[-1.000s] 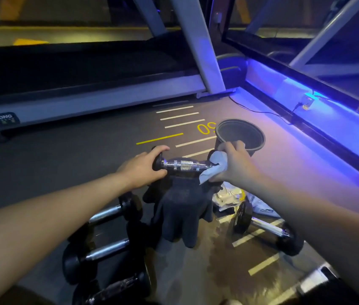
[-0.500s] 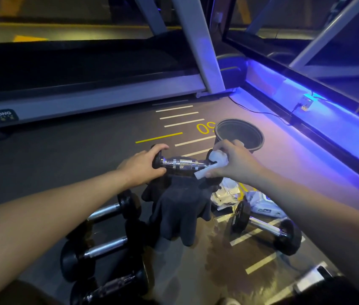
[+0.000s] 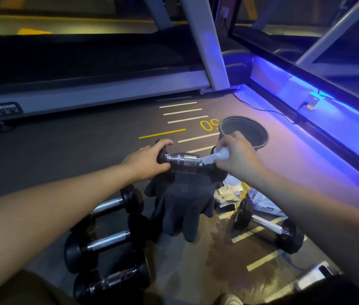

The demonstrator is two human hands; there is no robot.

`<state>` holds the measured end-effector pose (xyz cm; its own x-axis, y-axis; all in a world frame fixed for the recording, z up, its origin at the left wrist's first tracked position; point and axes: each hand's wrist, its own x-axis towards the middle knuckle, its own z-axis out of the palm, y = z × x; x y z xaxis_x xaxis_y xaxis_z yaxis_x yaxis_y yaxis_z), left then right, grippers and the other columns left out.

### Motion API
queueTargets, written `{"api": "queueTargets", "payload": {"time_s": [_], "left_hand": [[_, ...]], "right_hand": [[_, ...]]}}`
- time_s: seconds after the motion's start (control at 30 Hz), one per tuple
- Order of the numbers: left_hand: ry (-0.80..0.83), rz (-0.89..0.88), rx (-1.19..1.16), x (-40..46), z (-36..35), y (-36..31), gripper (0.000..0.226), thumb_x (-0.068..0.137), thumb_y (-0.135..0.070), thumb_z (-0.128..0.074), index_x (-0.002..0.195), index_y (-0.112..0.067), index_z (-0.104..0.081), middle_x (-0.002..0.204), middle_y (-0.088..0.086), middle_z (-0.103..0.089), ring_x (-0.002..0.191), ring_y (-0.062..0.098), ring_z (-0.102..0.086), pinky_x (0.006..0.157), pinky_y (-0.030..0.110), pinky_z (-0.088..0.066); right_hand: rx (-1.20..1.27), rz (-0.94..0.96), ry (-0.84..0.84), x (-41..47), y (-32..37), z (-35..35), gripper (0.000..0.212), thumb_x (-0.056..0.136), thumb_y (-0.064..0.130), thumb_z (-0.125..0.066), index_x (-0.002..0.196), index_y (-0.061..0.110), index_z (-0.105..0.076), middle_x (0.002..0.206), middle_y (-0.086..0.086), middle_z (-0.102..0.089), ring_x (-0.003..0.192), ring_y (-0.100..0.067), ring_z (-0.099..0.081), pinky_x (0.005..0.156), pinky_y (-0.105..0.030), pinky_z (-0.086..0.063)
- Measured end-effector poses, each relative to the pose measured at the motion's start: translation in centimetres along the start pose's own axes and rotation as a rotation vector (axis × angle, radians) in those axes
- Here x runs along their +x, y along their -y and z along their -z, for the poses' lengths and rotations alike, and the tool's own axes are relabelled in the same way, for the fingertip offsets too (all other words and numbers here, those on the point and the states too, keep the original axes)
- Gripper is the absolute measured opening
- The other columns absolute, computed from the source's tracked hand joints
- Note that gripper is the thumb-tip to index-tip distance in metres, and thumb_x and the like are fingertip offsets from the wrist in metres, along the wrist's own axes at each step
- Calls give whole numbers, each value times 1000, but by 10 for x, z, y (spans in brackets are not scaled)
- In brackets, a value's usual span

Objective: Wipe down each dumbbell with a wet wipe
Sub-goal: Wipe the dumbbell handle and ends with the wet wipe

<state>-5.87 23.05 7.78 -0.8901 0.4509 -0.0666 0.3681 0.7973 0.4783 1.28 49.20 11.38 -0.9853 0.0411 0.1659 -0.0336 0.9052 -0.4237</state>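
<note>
A small dumbbell point(image 3: 184, 160) with a knurled chrome handle and black heads lies across the top of a dark cloth point(image 3: 183, 201). My left hand point(image 3: 146, 160) grips its left head. My right hand point(image 3: 239, 158) pinches a white wet wipe point(image 3: 214, 156) against the right end of the handle, hiding the right head. Three more black dumbbells point(image 3: 108, 241) lie in a row on the floor at lower left. Another dumbbell point(image 3: 266, 225) lies at lower right.
A round dark bin point(image 3: 243, 132) stands just behind my right hand. A white wipes pack point(image 3: 264, 203) and wrappers lie under my right forearm. A treadmill point(image 3: 90, 93) runs across the back, and a blue-lit ledge point(image 3: 328, 119) with a cable lines the right.
My right hand has drawn the wipe along the handle's right end, turning from covering it to pinching it from above. The left hand keeps its hold on the left head.
</note>
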Motion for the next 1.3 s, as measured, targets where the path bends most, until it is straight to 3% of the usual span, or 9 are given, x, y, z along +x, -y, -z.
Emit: {"api": "queueTargets", "payload": {"time_s": [0.17,0.3,0.5,0.6,0.73,0.9,1.13,1.3], "left_hand": [[6,2,-5,-2,0,-1,63,90,-46,-62,143,-51,-28,109,0,-51,116,30,-55,98,41,-46],[10,-5,-15,-3,-1,0,65,91,-47,-63,145,-52,-27,110,0,-50,117,30,-55,94,38,-44],[39,-29,-64,1,0,4,80,88,-39,-67,151,-52,-20,122,7,-55,122,31,-52,84,31,-37],[51,-41,-69,3,-1,8,87,84,-44,-69,150,-56,-14,125,9,-56,121,30,-54,83,31,-38],[83,-16,-107,3,-1,14,98,75,-57,-70,147,-63,-4,130,7,-54,120,31,-56,94,39,-48],[98,-8,-113,4,0,15,103,73,-60,-73,146,-64,0,138,7,-50,124,30,-53,101,39,-45],[149,-49,-106,-4,8,17,111,74,-31,-78,149,-62,-2,128,7,-49,94,24,-61,91,39,-51],[161,-63,-131,-5,9,19,111,75,-30,-77,147,-66,0,132,8,-48,89,19,-61,91,34,-50]], "right_hand": [[8,94,6,3,20,-7,26,75,16,-76,96,14,-62,101,0,-44,83,-17,-48,67,-4,-31],[36,195,51,9,38,-23,30,74,19,-79,98,16,-60,102,-2,-45,85,-21,-52,71,-27,-38],[40,320,149,19,58,-49,46,74,20,-79,114,17,-57,105,4,-38,89,-21,-55,78,-39,-48],[118,347,176,23,61,-57,56,71,20,-81,120,19,-54,110,7,-37,93,-16,-56,81,-37,-51],[192,318,163,28,60,-56,57,73,19,-80,121,20,-51,113,9,-40,103,-9,-54,87,-28,-50],[157,240,156,27,46,-56,44,77,31,-81,113,21,-57,109,5,-52,99,-9,-56,90,-32,-49],[177,156,161,32,52,-61,34,77,46,-79,101,25,-65,100,7,-55,97,-13,-58,90,-34,-50],[141,121,172,33,60,-68,42,73,49,-80,103,25,-63,104,9,-64,100,-12,-59,84,-32,-49]]}}
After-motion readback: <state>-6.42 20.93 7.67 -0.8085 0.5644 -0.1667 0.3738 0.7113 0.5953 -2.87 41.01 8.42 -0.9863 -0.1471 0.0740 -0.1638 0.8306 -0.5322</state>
